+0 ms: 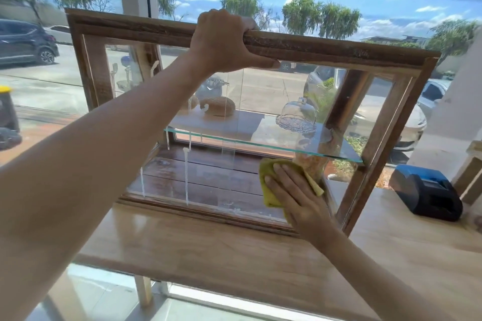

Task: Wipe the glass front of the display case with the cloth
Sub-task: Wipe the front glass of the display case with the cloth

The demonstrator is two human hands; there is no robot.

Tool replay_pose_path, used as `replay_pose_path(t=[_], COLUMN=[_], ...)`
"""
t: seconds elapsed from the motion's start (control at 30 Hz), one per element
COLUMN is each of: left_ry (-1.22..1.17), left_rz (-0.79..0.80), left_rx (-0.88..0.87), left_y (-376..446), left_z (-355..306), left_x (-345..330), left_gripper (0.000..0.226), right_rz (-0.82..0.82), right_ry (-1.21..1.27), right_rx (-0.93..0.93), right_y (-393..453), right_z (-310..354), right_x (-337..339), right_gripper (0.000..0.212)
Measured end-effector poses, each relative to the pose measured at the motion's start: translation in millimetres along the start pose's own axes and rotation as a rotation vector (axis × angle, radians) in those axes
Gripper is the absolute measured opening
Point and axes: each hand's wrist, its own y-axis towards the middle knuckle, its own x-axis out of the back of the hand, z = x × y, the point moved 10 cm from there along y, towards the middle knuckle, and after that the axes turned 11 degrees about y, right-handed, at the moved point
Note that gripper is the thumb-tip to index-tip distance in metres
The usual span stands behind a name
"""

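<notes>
A wooden-framed display case (339, 51) stands on a wooden counter (234, 250) in front of a window. Its glass front (208, 177) carries white drips of cleaning liquid on the left and middle. My left hand (224, 41) grips the top rail of the case. My right hand (294, 193) presses a yellow cloth (268, 164) flat against the lower right part of the glass, near the right post. Inside the case are a glass shelf (234, 139), a round loaf (219, 106) and a glass dome (297, 114).
A black and blue device (427, 191) sits on the counter to the right of the case. A white wall (459, 101) stands at the far right. Beyond the window are parked cars (26, 41), trees and a street. The counter's front edge runs below the case.
</notes>
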Motion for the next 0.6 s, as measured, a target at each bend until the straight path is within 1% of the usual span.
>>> replay_pose_path(t=[0.03,0.07,0.13,0.17,0.27,0.33,0.43,0.53,0.6], left_ry=[-0.005,-0.011,-0.019,-0.022,-0.023,-0.003,0.026,0.017,0.003], left_rz=[0.003,0.004,0.007,0.009,0.017,0.027,0.046,0.04,0.03], left_rx=[0.0,-0.001,-0.003,-0.002,0.003,0.002,0.006,0.005,0.005], left_y=[0,0,-1,-1,-1,-1,-1,0,-1], left_z=[0,0,0,0,1,1,1,1,2], left_x=[0,1,2,2,1,1,0,0,0], left_gripper=[0.092,0.092,0.093,0.094,0.095,0.094,0.091,0.094,0.092], right_rz=[-0.014,-0.008,0.048,0.09,0.209,0.287,0.409,0.535,0.592], right_ry=[-0.016,-0.029,-0.062,-0.074,-0.047,-0.016,0.087,0.12,0.148], right_rx=[0.0,-0.004,0.007,0.032,0.092,0.077,0.044,0.062,0.061], right_y=[15,27,41,43,37,28,10,-9,-15], right_z=[0,-1,-1,2,16,22,28,35,37], right_x=[-6,-16,-42,-57,-90,-107,-131,-147,-153], right_gripper=[0.04,0.047,0.064,0.067,0.067,0.068,0.063,0.067,0.069])
